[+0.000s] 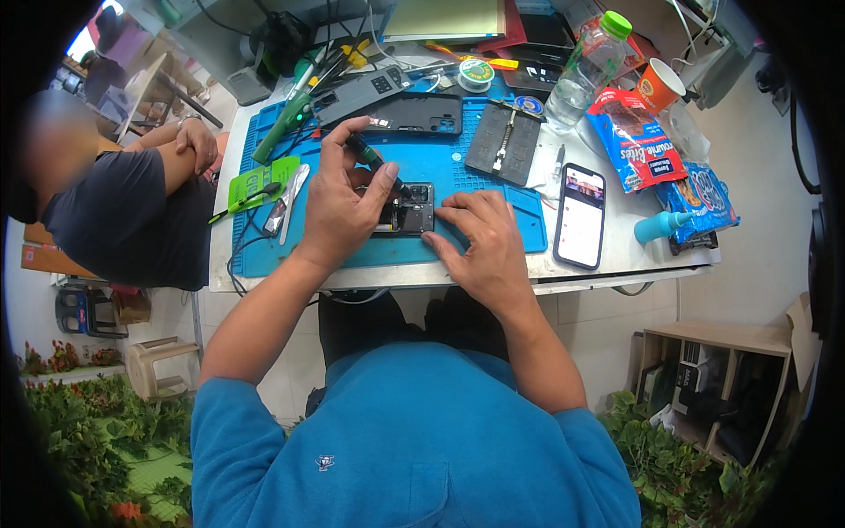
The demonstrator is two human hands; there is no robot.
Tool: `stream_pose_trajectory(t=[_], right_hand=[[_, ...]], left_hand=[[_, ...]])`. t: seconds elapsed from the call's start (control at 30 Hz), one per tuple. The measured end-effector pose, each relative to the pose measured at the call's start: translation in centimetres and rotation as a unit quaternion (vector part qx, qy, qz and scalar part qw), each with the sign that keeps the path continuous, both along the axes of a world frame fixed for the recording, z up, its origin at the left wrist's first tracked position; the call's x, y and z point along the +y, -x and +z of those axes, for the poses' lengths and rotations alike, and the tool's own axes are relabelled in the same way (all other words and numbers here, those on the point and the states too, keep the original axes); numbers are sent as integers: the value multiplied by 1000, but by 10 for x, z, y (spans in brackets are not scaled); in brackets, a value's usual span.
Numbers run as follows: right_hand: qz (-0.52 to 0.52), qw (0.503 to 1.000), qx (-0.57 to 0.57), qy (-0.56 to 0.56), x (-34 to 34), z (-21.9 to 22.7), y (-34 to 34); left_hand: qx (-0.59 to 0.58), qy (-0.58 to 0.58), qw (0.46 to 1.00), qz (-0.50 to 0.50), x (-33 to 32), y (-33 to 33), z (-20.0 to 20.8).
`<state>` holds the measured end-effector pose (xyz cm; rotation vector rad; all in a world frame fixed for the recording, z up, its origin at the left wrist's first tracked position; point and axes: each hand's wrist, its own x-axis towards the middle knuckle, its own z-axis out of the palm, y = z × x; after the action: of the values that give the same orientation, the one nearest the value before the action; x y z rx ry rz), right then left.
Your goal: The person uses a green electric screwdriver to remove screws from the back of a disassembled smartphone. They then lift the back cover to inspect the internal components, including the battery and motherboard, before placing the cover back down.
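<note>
A smartphone with its back off (412, 219) lies on the blue repair mat (352, 255), its camera block and inner parts showing. My left hand (345, 207) is closed around a black and green screwdriver (365, 153). The tool slants down, its lower end over the phone near the camera block. My right hand (486, 238) steadies the phone's right edge, thumb at the lower corner and curved fingers above it. Behind lie a dark phone back cover (418, 115), a grey one (361, 95) and a dark phone-holding jig (503, 141).
To the right stand a lit phone (580, 216), a teal bottle (662, 226), snack bags (635, 141), a water bottle (581, 84) and a paper cup (660, 85). A green-handled tool (286, 128) and solder spool (476, 74) lie behind. Another person (132, 202) sits at the left.
</note>
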<state>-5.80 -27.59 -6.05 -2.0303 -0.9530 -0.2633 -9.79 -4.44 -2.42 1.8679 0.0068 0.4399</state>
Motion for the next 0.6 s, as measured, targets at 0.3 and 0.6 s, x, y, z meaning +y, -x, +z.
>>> stream_pose_trajectory(t=[0.3,0.6], right_hand=[[-3,1000,-3,-2,0,0,1],[-1,1000,-2,-1,0,1,1]], left_hand=[[15,38,999,10,1,-1,-2],[31,60,998,15,4,-3,-2]])
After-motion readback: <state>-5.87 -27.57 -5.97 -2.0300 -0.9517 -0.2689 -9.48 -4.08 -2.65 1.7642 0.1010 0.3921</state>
